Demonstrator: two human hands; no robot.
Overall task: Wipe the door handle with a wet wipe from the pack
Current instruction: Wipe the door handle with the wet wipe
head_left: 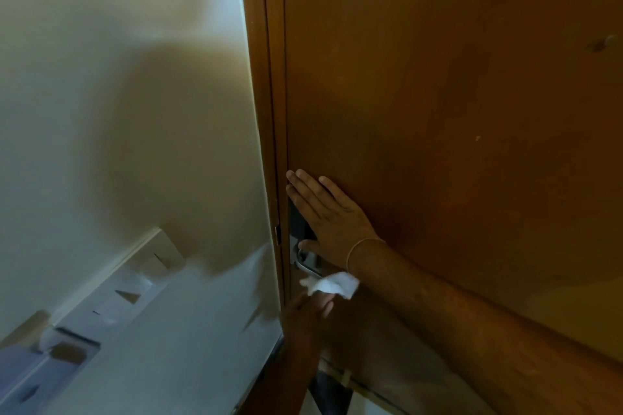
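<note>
A brown wooden door (438, 94) fills the right of the head view. My right hand (323, 209) lies flat on it, fingers spread, just above the lock, and covers part of a dark lock plate (298, 222). A silver door handle (308, 263) shows just below that hand, mostly hidden. My left hand (312, 307) comes up from below and pinches a crumpled white wet wipe (333, 283), which sits right under the handle. The wipe pack is not in view.
The brown door frame (269, 111) runs down the middle. A pale wall (118, 94) with a large shadow fills the left. White skirting (135, 253) and light floor tiles (151, 347) lie at the lower left.
</note>
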